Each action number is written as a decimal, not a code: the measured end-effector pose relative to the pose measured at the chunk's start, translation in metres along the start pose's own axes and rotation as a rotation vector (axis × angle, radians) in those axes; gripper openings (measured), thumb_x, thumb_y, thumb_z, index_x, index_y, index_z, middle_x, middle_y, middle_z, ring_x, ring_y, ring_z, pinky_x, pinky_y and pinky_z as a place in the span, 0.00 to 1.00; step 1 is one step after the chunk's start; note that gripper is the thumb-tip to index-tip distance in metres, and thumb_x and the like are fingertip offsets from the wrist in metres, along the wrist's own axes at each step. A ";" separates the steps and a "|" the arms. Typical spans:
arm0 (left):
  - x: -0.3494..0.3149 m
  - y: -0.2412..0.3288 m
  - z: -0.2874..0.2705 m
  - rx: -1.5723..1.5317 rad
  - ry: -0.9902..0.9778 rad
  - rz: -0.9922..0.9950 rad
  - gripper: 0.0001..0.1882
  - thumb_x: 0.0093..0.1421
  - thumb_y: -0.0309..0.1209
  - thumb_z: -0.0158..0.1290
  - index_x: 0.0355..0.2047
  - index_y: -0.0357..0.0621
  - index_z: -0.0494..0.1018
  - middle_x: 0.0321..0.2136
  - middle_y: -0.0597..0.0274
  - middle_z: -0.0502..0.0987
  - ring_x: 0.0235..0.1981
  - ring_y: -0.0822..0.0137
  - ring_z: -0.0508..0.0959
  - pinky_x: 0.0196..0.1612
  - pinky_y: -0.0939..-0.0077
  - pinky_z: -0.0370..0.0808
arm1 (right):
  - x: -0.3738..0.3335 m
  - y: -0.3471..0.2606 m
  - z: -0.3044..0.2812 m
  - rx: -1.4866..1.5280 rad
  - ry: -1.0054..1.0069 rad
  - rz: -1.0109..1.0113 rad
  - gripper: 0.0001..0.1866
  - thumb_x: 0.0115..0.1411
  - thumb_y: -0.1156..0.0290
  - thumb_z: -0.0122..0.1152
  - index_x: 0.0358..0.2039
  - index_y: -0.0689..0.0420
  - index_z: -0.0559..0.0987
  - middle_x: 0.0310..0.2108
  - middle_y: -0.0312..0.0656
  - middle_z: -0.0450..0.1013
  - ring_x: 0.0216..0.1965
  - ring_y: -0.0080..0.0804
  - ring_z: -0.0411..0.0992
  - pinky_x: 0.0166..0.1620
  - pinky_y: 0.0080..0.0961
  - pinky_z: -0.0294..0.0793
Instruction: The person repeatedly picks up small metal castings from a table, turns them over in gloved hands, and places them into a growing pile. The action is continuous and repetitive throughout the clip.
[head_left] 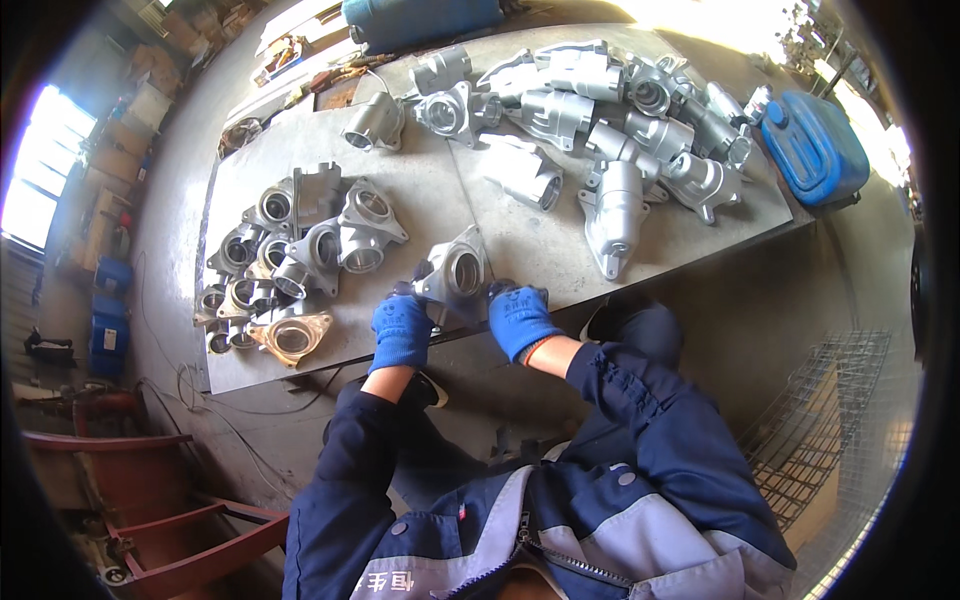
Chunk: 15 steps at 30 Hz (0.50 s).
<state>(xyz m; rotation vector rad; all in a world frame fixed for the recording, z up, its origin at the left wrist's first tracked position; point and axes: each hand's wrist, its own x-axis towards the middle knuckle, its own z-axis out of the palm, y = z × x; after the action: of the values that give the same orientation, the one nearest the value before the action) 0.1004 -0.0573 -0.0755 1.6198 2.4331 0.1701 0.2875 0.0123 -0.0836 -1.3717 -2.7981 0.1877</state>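
Note:
At the table's near edge, a silver metal casting (472,240) with a round bore and a flange stands between my hands. My left hand (402,330), in a blue glove with dark fingertips, is closed on the flange's left corner. My right hand (522,318), gloved alike, has its fingers curled against the casting's right side; part of its grip is hidden. To the left sits a cluster of similar flanged castings (372,215), several of them stacked close together. A brownish-gold flanged casting (291,336) lies at that cluster's near end.
The grey metal table (400,190) also carries a large pile of longer silver housings (615,205) at the far right. A blue jerrycan (815,150) stands beyond its right end, a blue drum (420,22) behind it. Wire mesh (825,420) lies lower right, a red metal frame (200,560) lower left.

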 end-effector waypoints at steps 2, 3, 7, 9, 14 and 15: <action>-0.003 -0.004 0.007 -0.002 0.074 0.002 0.24 0.53 0.27 0.55 0.52 0.58 0.69 0.39 0.49 0.77 0.39 0.48 0.79 0.40 0.57 0.76 | -0.010 -0.010 -0.023 0.028 -0.180 -0.018 0.10 0.57 0.71 0.51 0.31 0.53 0.81 0.28 0.44 0.80 0.29 0.40 0.80 0.30 0.41 0.75; -0.003 -0.001 0.007 0.015 0.121 0.009 0.14 0.54 0.30 0.54 0.43 0.52 0.74 0.36 0.51 0.78 0.36 0.50 0.80 0.38 0.58 0.77 | -0.010 -0.013 -0.030 0.068 -0.185 -0.019 0.10 0.57 0.70 0.51 0.32 0.53 0.82 0.28 0.45 0.80 0.30 0.41 0.80 0.31 0.41 0.76; -0.005 0.007 -0.006 0.121 0.129 0.078 0.09 0.56 0.33 0.53 0.34 0.45 0.78 0.33 0.54 0.79 0.34 0.53 0.81 0.35 0.59 0.77 | -0.005 -0.015 -0.061 0.187 -0.229 -0.102 0.11 0.57 0.68 0.51 0.32 0.56 0.82 0.30 0.51 0.79 0.32 0.47 0.79 0.34 0.43 0.77; -0.008 0.016 -0.018 0.151 0.103 0.035 0.09 0.56 0.34 0.52 0.33 0.43 0.77 0.31 0.53 0.79 0.32 0.53 0.81 0.34 0.59 0.77 | 0.014 -0.012 -0.094 0.191 -0.334 -0.193 0.13 0.57 0.66 0.52 0.34 0.58 0.83 0.32 0.53 0.79 0.35 0.48 0.79 0.38 0.42 0.77; -0.003 0.011 -0.020 0.162 0.014 -0.012 0.15 0.59 0.36 0.50 0.45 0.46 0.72 0.32 0.51 0.79 0.32 0.51 0.80 0.35 0.57 0.76 | 0.074 0.000 -0.151 -0.028 -0.426 -0.457 0.13 0.55 0.65 0.57 0.34 0.60 0.83 0.34 0.53 0.79 0.37 0.48 0.79 0.41 0.39 0.77; -0.004 0.012 -0.021 0.161 0.065 0.039 0.12 0.58 0.36 0.51 0.40 0.44 0.74 0.29 0.52 0.79 0.31 0.52 0.81 0.34 0.58 0.76 | 0.084 0.007 -0.142 -0.116 -0.391 -0.470 0.13 0.54 0.66 0.57 0.33 0.60 0.83 0.34 0.53 0.79 0.37 0.47 0.79 0.41 0.39 0.77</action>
<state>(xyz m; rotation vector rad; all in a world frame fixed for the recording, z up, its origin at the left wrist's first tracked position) 0.1081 -0.0557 -0.0524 1.7557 2.5226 0.0340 0.2512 0.0967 0.0532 -0.7101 -3.4043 0.3129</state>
